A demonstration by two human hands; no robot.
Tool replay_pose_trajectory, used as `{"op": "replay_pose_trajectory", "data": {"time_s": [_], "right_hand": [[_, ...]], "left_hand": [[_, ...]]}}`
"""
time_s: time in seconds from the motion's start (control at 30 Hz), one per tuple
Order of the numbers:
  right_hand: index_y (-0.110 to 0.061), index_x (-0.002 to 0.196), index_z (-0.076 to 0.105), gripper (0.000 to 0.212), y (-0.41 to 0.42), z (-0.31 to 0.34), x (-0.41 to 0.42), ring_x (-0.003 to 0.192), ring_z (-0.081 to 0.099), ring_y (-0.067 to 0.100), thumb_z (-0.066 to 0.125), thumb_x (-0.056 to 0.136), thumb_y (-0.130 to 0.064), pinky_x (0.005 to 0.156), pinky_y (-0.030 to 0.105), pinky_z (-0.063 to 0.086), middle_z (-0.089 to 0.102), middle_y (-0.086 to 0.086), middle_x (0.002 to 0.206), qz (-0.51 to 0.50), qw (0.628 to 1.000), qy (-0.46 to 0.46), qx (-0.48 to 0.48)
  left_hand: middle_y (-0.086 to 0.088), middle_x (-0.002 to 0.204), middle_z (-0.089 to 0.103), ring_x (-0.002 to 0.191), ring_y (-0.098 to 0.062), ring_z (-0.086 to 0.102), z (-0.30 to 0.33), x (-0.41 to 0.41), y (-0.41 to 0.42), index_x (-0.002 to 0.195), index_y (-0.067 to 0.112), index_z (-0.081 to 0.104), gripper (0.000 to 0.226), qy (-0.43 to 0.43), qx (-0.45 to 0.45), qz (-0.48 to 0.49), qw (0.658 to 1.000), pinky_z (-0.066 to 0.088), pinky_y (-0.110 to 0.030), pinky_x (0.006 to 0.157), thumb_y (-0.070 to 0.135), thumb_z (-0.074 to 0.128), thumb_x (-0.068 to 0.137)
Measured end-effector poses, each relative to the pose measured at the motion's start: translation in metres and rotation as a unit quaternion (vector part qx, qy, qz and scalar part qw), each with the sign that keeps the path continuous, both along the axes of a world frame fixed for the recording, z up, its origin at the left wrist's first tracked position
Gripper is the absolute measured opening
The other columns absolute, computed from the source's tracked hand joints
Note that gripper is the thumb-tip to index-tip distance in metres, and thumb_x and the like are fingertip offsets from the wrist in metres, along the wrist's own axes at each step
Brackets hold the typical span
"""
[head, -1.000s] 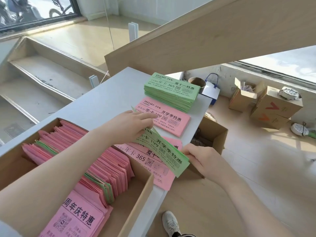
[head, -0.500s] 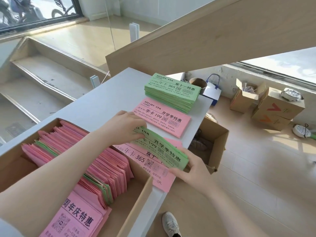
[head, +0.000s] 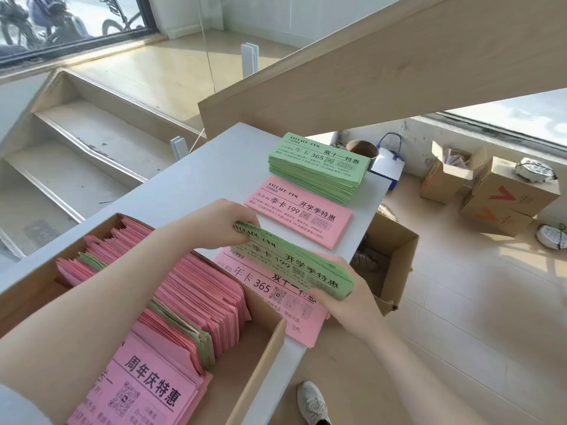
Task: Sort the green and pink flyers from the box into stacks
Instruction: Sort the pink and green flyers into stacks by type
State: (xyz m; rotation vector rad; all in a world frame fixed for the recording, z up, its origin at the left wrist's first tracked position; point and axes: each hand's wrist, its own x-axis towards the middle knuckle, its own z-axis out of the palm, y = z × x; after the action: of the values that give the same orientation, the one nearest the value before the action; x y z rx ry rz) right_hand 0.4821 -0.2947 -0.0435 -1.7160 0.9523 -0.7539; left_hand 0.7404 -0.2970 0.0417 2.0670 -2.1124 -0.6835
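Gripping the green bundle (head: 291, 265) endwise, left hand (head: 227, 223) far, right hand (head: 352, 299) near.

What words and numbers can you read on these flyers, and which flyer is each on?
Far green stack: "AVOCADO·GYM", "年卡 365", "双十一特惠".
Far pink stack: "AVOCADO·GYM", "月卡 99", "季卡 199", "开学季特惠".
Held green flyers, gripped by left hand and right hand: "GYM", "季卡 199", "开学季特惠".
Near pink stack: "年卡 365", "双十一".
Pink flyer in box: "周年庆特惠".
All fine print: too small to read.

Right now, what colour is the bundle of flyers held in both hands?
Green with black print; the bundle of flyers shows clearly in the head view, above a pink stack.
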Motion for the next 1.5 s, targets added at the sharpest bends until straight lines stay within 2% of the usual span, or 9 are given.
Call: {"op": "replay_pose_trajectory", "data": {"time_s": [0.17, 0.37, 0.5, 0.7, 0.87, 0.97, 1.13, 1.3, 1.5], "right_hand": [[-0.042, 0.125, 0.047, 0.058, -0.005, 0.012, -0.006, 0.117, 0.051, 0.002, 0.069, 0.072, -0.039, 0.096, 0.012, 0.037, 0.056, -0.021, 0.124, 0.049, 0.993, 0.059, -0.084], [-0.062, 0.097, 0.059, 0.045, -0.005, 0.009, -0.005, 0.089, 0.065, 0.001, 0.067, 0.079, -0.022, 0.073, 0.025, 0.053, 0.067, -0.027, 0.102, 0.038, 0.994, 0.068, -0.073], [-0.061, 0.108, 0.048, 0.046, -0.002, 0.005, 0.001, 0.081, 0.067, 0.013, 0.054, 0.092, -0.019, 0.071, 0.039, 0.055, 0.069, -0.014, 0.099, 0.008, 0.989, 0.102, -0.104], [-0.036, 0.111, 0.06, 0.031, -0.023, 0.021, -0.012, 0.095, 0.063, -0.008, 0.053, 0.094, -0.011, 0.076, 0.011, 0.049, 0.067, -0.033, 0.094, -0.045, 0.999, -0.022, -0.021], [-0.03, 0.1, 0.062, 0.028, -0.078, 0.06, -0.022, 0.089, 0.064, -0.01, 0.054, 0.09, -0.004, 0.07, 0.009, 0.05, 0.07, -0.024, 0.087, -0.052, 0.991, -0.119, 0.043], [-0.028, 0.1, 0.061, 0.027, -0.115, 0.071, -0.026, 0.087, 0.066, -0.005, 0.053, 0.091, -0.004, 0.066, 0.013, 0.052, 0.071, -0.025, 0.089, -0.051, 0.987, -0.141, 0.061], [-0.021, 0.096, 0.061, 0.015, -0.187, 0.073, -0.012, 0.077, 0.071, 0.006, 0.06, 0.088, -0.008, 0.06, 0.024, 0.057, 0.073, -0.01, 0.087, -0.129, 0.966, -0.17, 0.149], [-0.01, 0.107, 0.059, 0.016, -0.247, 0.061, 0.005, 0.088, 0.07, 0.021, 0.058, 0.091, -0.011, 0.081, 0.045, 0.056, 0.071, 0.007, 0.099, -0.154, 0.956, -0.125, 0.216], [-0.007, 0.1, 0.058, 0.012, -0.272, 0.039, 0.001, 0.046, 0.061, 0.01, 0.058, 0.09, -0.012, 0.038, 0.021, 0.045, 0.07, 0.005, 0.088, -0.126, 0.983, 0.063, 0.118]], "left_hand": [[0.017, 0.117, 0.06, 0.111, -0.007, 0.052, 0.005, -0.021, 0.002, 0.117, 0.031, 0.061, 0.032, -0.146, -0.049, -0.155, 0.976, 0.035, -0.025, 0.101, 0.023, 0.054, 0.087], [0.011, 0.138, 0.044, 0.128, -0.012, 0.037, -0.001, -0.012, 0.006, 0.137, 0.031, 0.039, 0.065, -0.103, -0.072, -0.072, 0.989, 0.029, -0.033, 0.108, 0.037, 0.066, 0.079], [0.001, 0.143, 0.039, 0.128, -0.019, 0.039, -0.005, 0.003, 0.009, 0.147, 0.021, 0.013, 0.095, 0.077, 0.029, 0.113, 0.99, 0.033, -0.035, 0.107, 0.028, 0.074, 0.076], [0.017, 0.1, 0.07, 0.092, 0.001, 0.066, 0.004, -0.004, -0.006, 0.113, 0.02, 0.057, 0.024, 0.363, 0.072, 0.117, 0.922, 0.05, -0.012, 0.079, 0.007, 0.054, 0.092], [0.002, 0.12, 0.065, 0.112, -0.017, 0.061, 0.016, -0.013, -0.049, 0.128, 0.018, 0.048, 0.043, 0.438, 0.0, 0.155, 0.885, 0.043, -0.039, 0.101, 0.028, 0.06, 0.088], [-0.001, 0.119, 0.066, 0.11, -0.017, 0.062, 0.021, -0.021, -0.081, 0.126, 0.016, 0.051, 0.032, 0.451, -0.002, 0.162, 0.878, 0.048, -0.037, 0.097, 0.024, 0.047, 0.096], [0.006, 0.092, 0.064, 0.073, -0.012, 0.057, 0.02, -0.03, -0.139, 0.11, 0.015, 0.053, 0.016, 0.36, -0.085, 0.23, 0.9, 0.047, -0.016, 0.059, 0.015, 0.043, 0.098], [-0.004, 0.106, 0.064, 0.079, -0.014, 0.055, 0.012, -0.026, -0.189, 0.118, 0.015, 0.056, 0.024, 0.293, -0.123, 0.301, 0.899, 0.045, -0.024, 0.07, 0.016, 0.043, 0.097], [-0.003, 0.112, 0.063, 0.07, -0.011, 0.052, -0.02, -0.023, -0.214, 0.126, 0.015, 0.054, 0.031, 0.233, -0.124, 0.325, 0.908, 0.037, -0.02, 0.057, 0.015, 0.044, 0.097]]}}
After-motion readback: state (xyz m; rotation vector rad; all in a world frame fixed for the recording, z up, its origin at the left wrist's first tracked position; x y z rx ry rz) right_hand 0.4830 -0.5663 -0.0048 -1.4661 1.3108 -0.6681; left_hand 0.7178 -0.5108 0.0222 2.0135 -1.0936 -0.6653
